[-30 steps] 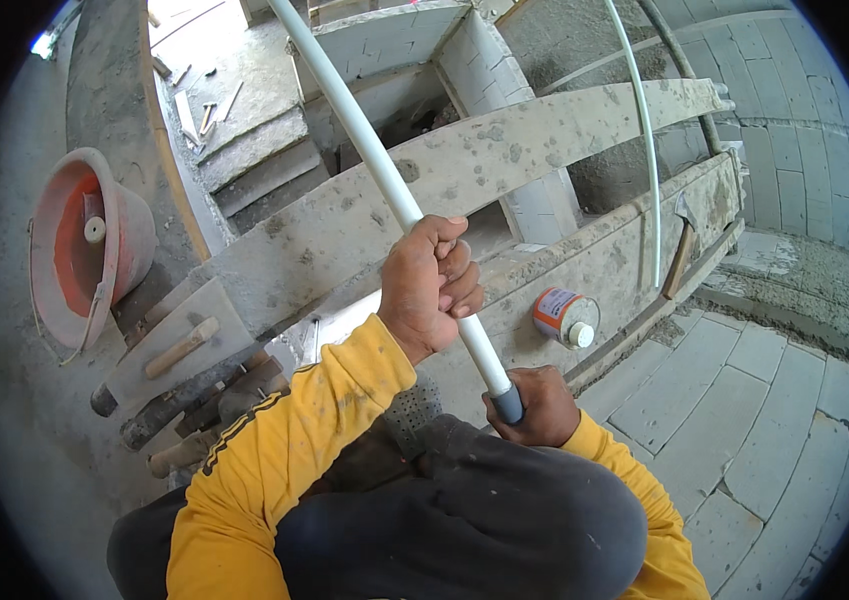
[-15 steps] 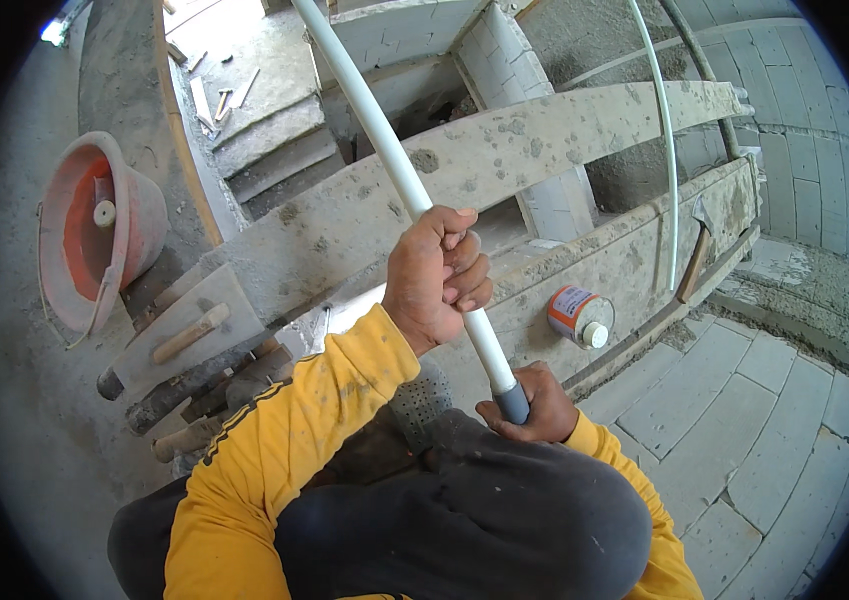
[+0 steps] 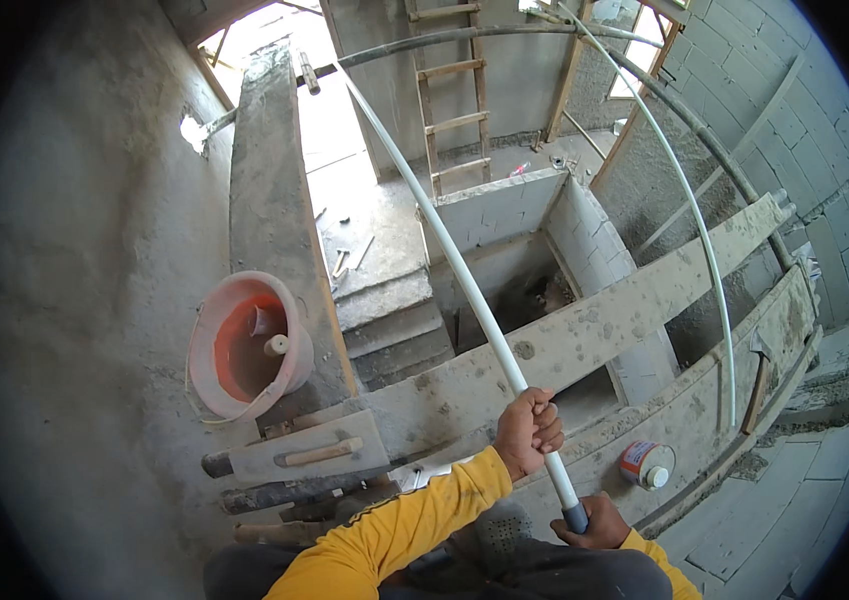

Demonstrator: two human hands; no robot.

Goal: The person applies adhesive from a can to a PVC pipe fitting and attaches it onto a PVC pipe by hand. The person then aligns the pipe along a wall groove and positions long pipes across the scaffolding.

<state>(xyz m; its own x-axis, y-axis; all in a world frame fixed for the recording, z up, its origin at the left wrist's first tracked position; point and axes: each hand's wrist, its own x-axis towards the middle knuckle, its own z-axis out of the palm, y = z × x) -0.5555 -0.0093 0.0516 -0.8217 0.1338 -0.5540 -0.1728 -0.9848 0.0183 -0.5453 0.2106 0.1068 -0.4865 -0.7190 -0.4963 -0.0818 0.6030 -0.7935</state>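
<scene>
A long white pipe [image 3: 464, 270] stretches from my hands toward the upper middle of the view. My left hand [image 3: 529, 435] is wrapped round it near its lower part. My right hand [image 3: 594, 522] grips the grey fitting [image 3: 573, 515] at its near end. Just right of the pipe, a small orange-labelled can [image 3: 644, 463] with a white cap sits on a stained board. To the left are a trowel [image 3: 323, 450] with a wooden handle and a pink bucket [image 3: 299, 350] holding dull liquid and a pale cylindrical object.
Stained planks [image 3: 604, 330] span an opening with block walls [image 3: 594, 240] below. Steps [image 3: 389, 310] lie left of the opening. A wooden ladder [image 3: 454, 120] leans at the back. A thin white pipe [image 3: 704, 235] and curved dark poles [image 3: 724, 155] cross the right side. A wooden-handled tool [image 3: 757, 390] rests at right.
The view has tilted up, bringing the ladder, doorway and far end of the pipe into sight, with my hands lower in the picture. Both hands still grip the pipe.
</scene>
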